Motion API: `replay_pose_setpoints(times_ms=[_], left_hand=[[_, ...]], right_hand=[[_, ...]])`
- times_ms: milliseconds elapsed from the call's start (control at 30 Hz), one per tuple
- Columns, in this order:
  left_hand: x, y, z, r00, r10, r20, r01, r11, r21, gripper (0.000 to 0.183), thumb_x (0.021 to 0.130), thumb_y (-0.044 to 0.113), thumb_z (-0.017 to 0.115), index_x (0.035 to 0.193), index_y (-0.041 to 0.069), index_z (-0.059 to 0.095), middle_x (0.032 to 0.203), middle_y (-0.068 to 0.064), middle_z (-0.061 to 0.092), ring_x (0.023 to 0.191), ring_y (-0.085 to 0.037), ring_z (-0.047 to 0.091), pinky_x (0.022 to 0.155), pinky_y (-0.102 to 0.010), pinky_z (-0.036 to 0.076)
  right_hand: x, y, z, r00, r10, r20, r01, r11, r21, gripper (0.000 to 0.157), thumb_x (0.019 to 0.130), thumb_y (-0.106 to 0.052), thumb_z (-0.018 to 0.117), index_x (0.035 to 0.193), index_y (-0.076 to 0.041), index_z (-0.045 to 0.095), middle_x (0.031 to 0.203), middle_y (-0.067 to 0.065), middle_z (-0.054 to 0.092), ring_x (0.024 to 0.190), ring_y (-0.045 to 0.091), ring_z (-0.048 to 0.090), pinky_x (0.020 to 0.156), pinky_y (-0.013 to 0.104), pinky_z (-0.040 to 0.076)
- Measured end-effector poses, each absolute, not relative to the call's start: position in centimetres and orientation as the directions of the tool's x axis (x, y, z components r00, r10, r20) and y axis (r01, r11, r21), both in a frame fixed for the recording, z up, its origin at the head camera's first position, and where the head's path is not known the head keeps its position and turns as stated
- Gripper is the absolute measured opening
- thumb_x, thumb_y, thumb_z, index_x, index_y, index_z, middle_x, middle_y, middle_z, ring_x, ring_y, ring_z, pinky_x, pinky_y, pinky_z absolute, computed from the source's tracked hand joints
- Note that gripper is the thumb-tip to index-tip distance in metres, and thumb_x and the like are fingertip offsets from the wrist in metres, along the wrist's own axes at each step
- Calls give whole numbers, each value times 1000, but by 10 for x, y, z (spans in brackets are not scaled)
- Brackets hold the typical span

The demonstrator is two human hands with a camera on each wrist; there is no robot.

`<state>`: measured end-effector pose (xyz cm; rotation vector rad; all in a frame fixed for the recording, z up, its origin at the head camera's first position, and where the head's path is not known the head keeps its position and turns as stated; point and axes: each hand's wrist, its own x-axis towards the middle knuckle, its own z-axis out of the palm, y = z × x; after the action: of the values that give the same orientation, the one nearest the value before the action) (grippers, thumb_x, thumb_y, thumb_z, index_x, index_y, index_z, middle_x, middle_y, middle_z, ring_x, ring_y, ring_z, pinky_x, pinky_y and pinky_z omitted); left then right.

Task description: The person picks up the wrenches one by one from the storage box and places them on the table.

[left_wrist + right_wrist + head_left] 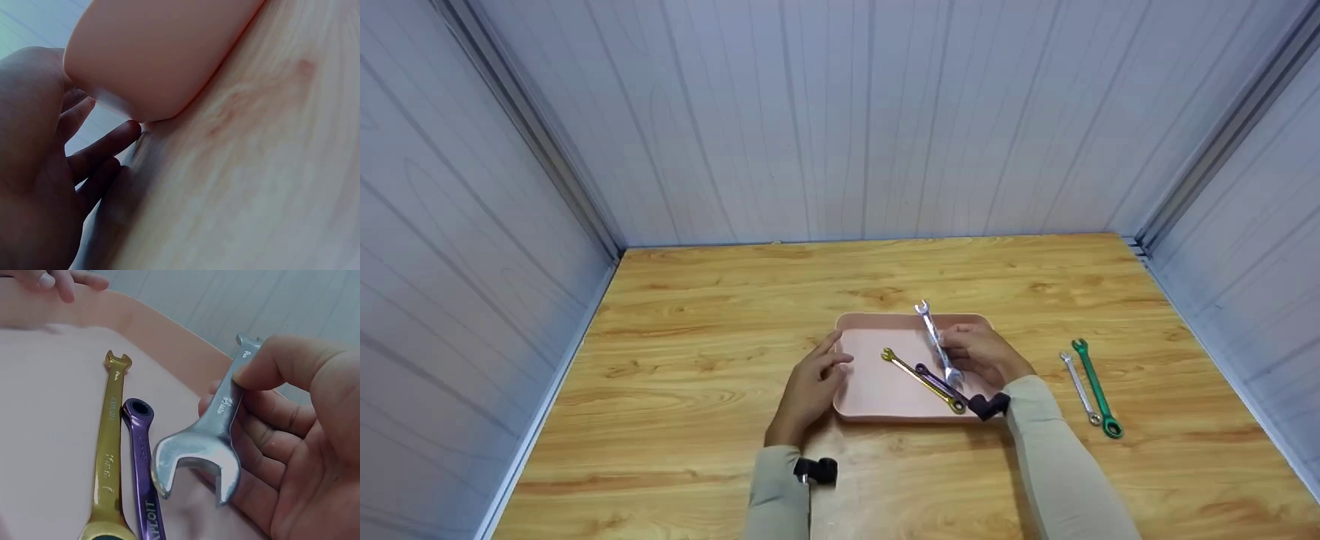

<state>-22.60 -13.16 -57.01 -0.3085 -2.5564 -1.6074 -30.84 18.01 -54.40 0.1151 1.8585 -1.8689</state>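
Observation:
My right hand (976, 352) pinches a silver double open-ended wrench (934, 339) between thumb and fingers, tilted above the right part of a pink tray (862, 390). One open jaw end faces the camera in the right wrist view. Beneath it, a gold combination wrench (109, 439) and a purple ratcheting wrench (142, 461) lie side by side in the tray. My left hand (811, 381) holds the tray's left wall, the thumb over the rim and other fingers along the outside; the left wrist view shows those fingers (107, 143) by the tray corner.
On the wooden table (697, 337) right of the tray lie a small silver wrench (1081, 390) and a longer green ratcheting wrench (1096, 386), side by side. Pale panel walls (840, 120) stand at the back and both sides.

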Motion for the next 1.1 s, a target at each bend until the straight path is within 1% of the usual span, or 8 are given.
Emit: replay_pose_setpoints(times_ms=[133, 300, 433, 600, 800, 933, 1033, 1100], left_hand=[[-226, -131, -569, -972, 116, 205, 235, 412, 880, 22, 98, 7, 59, 113, 6, 74, 156, 2, 43, 142, -20, 38, 115, -40, 33], [-225, -131, -569, -979, 100, 179, 204, 417, 886, 22, 98, 9, 59, 114, 8, 75, 156, 5, 42, 142, -17, 37, 116, -38, 31], [-225, -132, -569, -982, 95, 166, 191, 423, 886, 22, 98, 9, 60, 115, 9, 75, 156, 7, 41, 143, -16, 36, 116, -37, 30], [-226, -131, -570, -981, 96, 170, 195, 427, 883, 22, 98, 9, 60, 114, 8, 75, 156, 6, 42, 143, -17, 36, 117, -38, 28], [-227, -130, -568, -981, 91, 169, 192, 430, 882, 21, 98, 10, 60, 112, 11, 75, 156, 6, 42, 143, -18, 36, 118, -38, 27], [-228, -129, -568, -980, 90, 175, 197, 435, 879, 20, 98, 10, 60, 112, 12, 75, 156, 7, 42, 143, -17, 36, 117, -38, 28], [-228, -129, -569, -981, 82, 176, 194, 440, 876, 20, 98, 11, 61, 111, 13, 76, 155, 6, 43, 142, -17, 37, 117, -38, 29], [-227, -129, -569, -982, 78, 174, 191, 440, 877, 20, 98, 11, 61, 111, 13, 76, 155, 5, 43, 142, -18, 37, 117, -39, 29]], right_hand=[[-309, 181, -543, -873, -282, -397, 407, 25, -913, 7, 91, -1, 64, 98, 3, 64, 86, 15, 72, 78, 24, 71, 70, 33, 58], [-309, 181, -542, -878, -276, -391, 399, 29, -917, 24, 92, 2, 64, 116, 5, 64, 94, 16, 72, 80, 25, 72, 76, 36, 59], [-308, 183, -542, -875, -288, -388, 403, 10, -915, 30, 93, 3, 60, 123, 9, 61, 96, 17, 71, 81, 26, 72, 79, 38, 59], [-308, 185, -543, -880, -283, -381, 400, -9, -916, 33, 94, 3, 56, 125, 11, 59, 95, 18, 70, 79, 26, 71, 81, 39, 59], [-309, 185, -542, -879, -287, -381, 405, -27, -914, 24, 93, 2, 56, 115, 9, 61, 91, 16, 70, 80, 26, 70, 83, 40, 58], [-310, 185, -540, -897, -270, -350, 377, -54, -924, 21, 92, 0, 58, 109, 11, 60, 85, 15, 69, 76, 25, 68, 74, 37, 58], [-311, 184, -539, -915, -239, -326, 357, -100, -929, 28, 91, -1, 59, 115, 14, 58, 84, 15, 69, 74, 24, 66, 68, 35, 56], [-310, 182, -539, -920, -218, -325, 357, -123, -926, 31, 91, -2, 58, 118, 13, 57, 85, 14, 68, 73, 23, 66, 66, 33, 55]])
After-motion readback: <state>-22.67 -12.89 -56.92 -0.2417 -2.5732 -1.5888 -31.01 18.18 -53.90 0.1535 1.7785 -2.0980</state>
